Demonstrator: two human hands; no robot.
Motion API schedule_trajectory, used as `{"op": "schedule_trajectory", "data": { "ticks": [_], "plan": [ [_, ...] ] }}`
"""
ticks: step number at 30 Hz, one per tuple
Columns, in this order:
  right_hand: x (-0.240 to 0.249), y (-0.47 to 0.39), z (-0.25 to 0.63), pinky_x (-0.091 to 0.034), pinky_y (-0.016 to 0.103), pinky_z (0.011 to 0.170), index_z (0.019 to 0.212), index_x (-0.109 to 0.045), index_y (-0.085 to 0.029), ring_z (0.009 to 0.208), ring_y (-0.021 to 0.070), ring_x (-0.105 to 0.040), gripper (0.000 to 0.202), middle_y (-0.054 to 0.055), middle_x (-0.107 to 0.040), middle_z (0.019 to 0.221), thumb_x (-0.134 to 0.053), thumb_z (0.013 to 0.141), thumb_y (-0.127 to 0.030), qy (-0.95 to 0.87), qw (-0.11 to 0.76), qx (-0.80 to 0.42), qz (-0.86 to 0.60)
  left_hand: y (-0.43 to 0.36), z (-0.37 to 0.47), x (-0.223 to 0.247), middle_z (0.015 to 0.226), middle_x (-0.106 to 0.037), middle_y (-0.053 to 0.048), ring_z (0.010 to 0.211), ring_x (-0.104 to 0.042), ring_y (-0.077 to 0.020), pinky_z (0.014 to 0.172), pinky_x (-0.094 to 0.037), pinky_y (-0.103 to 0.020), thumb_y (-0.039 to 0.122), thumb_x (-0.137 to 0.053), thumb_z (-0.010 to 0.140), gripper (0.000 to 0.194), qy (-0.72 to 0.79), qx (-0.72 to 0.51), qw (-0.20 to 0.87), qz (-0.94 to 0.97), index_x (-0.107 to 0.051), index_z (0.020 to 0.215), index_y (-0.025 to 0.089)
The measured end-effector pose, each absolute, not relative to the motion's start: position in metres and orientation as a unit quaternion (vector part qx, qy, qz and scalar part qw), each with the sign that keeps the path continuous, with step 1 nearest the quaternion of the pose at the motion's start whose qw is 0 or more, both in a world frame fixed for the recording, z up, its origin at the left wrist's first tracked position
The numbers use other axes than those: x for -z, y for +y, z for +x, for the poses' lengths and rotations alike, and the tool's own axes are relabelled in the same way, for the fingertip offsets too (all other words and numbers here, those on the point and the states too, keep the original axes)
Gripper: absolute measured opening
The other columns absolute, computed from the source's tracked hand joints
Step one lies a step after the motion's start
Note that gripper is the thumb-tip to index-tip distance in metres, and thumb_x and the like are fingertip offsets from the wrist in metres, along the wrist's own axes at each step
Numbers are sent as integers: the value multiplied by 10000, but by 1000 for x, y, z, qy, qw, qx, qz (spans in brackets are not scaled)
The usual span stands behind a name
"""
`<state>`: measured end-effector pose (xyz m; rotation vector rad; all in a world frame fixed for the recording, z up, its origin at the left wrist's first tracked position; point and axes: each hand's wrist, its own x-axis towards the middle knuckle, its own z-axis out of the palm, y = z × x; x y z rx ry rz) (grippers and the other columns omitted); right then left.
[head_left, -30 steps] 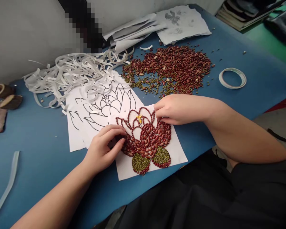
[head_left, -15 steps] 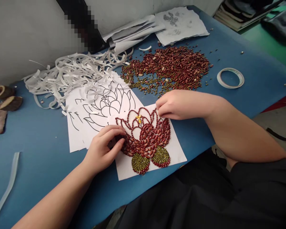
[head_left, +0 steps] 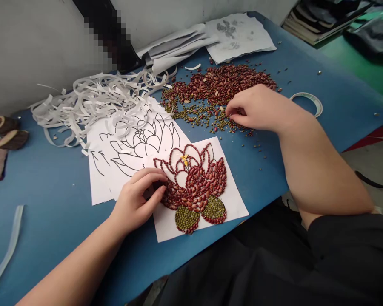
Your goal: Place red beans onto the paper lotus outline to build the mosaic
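A lotus picture of beans on white paper [head_left: 232,195] lies before me, with red kidney beans [head_left: 207,182] filling the lower petals and outlining the upper ones. Green mung beans [head_left: 187,217] fill two round shapes at its bottom, and a few yellow pieces [head_left: 185,160] mark the centre. My left hand [head_left: 143,193] rests on the picture's left side, fingers loosely bent and thumb apart, holding nothing visible. At the near edge of the loose bean pile [head_left: 220,85], my right hand [head_left: 250,108] has curled fingers with a gap to the thumb; I see nothing held.
Printed lotus sheets [head_left: 108,182] lie left of the picture, partly under a heap of curled paper strips [head_left: 92,95]. A tape roll [head_left: 317,104] is partly behind my right forearm. Crumpled paper [head_left: 239,36] lies at the back, wooden pieces [head_left: 12,138] at far left.
My right hand has left the picture's upper right edge and moved up and away to the bean pile. My left hand stays in place on the picture.
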<state>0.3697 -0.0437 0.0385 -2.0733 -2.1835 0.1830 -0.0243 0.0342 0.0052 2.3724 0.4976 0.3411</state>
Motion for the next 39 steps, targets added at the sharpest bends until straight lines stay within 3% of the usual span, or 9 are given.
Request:
{"op": "schedule_trajectory", "data": {
  "ticks": [14, 21, 26, 39],
  "plan": [
    [-7, -26, 370, -463, 390, 859, 1004, -770, -188, 934, 243, -636, 272, 101, -705, 1021, -507, 950, -229, -727, 48, -32, -684, 34, -23, -8, 1116, -695, -44, 1046, -670, -172, 915, -569, -302, 173, -548, 1010, 140, 188, -138, 336, 912, -630, 1108, 229],
    [-5, -25, 368, -444, 357, 795, 982, -683, -181, 895, 218, -602, 195, 98, -672, 1027, -491, 972, -218, -718, 57, -50, -692, 34, -23, -8, 1110, -694, -37, 1042, -671, -164, 919, -567, -292, 177, -552, 1009, 132, 187, -141, 335, 913, -631, 1099, 230],
    [-22, -29, 357, -443, 343, 802, 1023, -654, -197, 894, 215, -614, 176, 88, -703, 1008, -489, 964, -204, -721, 96, -89, -680, 34, -23, -8, 1100, -702, -39, 1034, -675, -172, 908, -575, -304, 176, -559, 998, 135, 190, -142, 342, 909, -640, 1092, 227],
    [-38, -38, 332, -471, 324, 812, 947, -730, -198, 848, 178, -666, 182, 38, -750, 922, -549, 960, -206, -823, 102, -252, -499, 33, -23, -9, 1111, -695, -35, 1041, -672, -164, 908, -569, -289, 162, -554, 1002, 146, 187, -141, 342, 910, -630, 1104, 233]
  ]
}}
